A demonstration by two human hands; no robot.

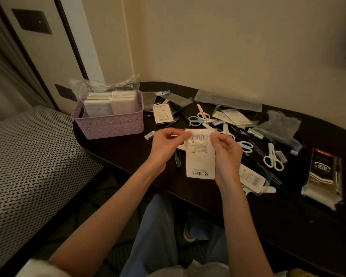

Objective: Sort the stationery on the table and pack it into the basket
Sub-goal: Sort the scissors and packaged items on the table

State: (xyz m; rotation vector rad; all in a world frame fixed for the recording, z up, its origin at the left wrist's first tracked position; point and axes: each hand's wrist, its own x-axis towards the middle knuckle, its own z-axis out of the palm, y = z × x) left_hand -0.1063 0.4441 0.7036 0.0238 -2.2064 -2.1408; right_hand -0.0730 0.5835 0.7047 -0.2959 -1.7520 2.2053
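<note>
Both hands hold a white flat stationery packet with a barcode above the table's front edge. My left hand pinches its top left corner. My right hand pinches its top right edge. A lilac plastic basket stands at the table's left end, with white packs in clear wrap inside it. Several small scissors lie scattered behind the packet: pink, blue and white.
The dark oval table also carries another white packet, loose pens, erasers, clear bags and a black 0.5 mm refill pack at the right. A woven-pattern seat stands left of the table. My knees are below its edge.
</note>
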